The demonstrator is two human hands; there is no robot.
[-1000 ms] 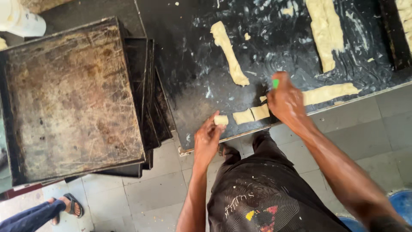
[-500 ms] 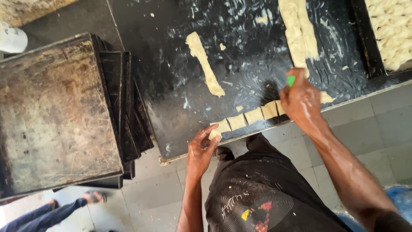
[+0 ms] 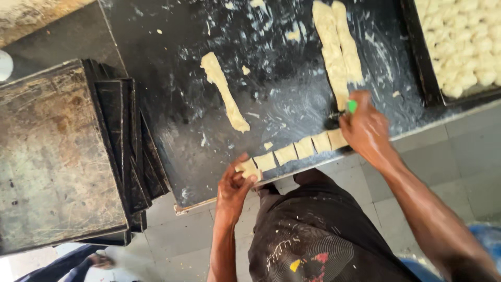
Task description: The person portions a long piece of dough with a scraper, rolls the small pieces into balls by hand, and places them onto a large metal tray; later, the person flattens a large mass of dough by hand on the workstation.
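A row of cut dough pieces [image 3: 292,152] is lying along the near edge of the black table [image 3: 172,120], its long axis running from about 8 o'clock up toward 2 o'clock. The left hand [image 3: 235,185] is pinching the end piece [image 3: 249,168] at the row's 8 o'clock end, its grip narrow around it. The right hand [image 3: 365,128] is sitting at the other end, its grip closed on a green-handled cutter [image 3: 350,107]. A dough strip [image 3: 224,91] is lying at 11 o'clock, pointing from 11 to 5.
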